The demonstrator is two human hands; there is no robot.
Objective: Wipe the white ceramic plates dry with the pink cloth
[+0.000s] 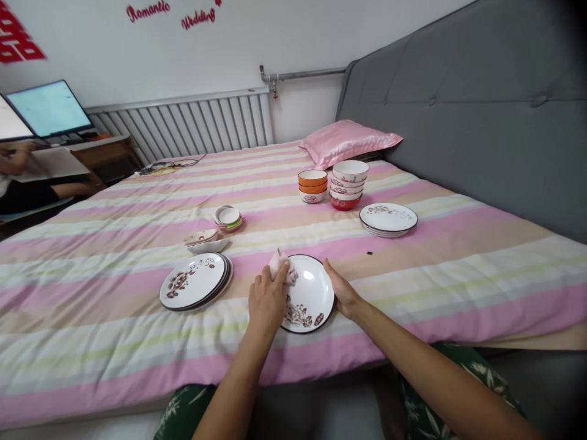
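A white plate [312, 292] with a dark rim and brown flowers is tilted up between my hands, above the near part of the bed. My left hand [269, 294] is closed on a pale pink cloth [285, 269], which is pressed against the plate's upper left. At the plate's right edge, my right hand [343, 291] grips the rim, thumb at the front edge and fingers mostly hidden behind. Left of my hands lies a stack of matching plates [195, 282]. Another plate stack [389, 219] sits farther off to the right.
Orange-topped bowls [312, 182] stand beside a taller bowl stack [349, 183]. Small dishes [228, 216] and angular dishes [206, 242] lie at left. Behind are a pink pillow [348, 142], grey headboard [481, 110] and radiator [183, 125]. Another person [27, 177] sits by monitors [49, 109] at far left.
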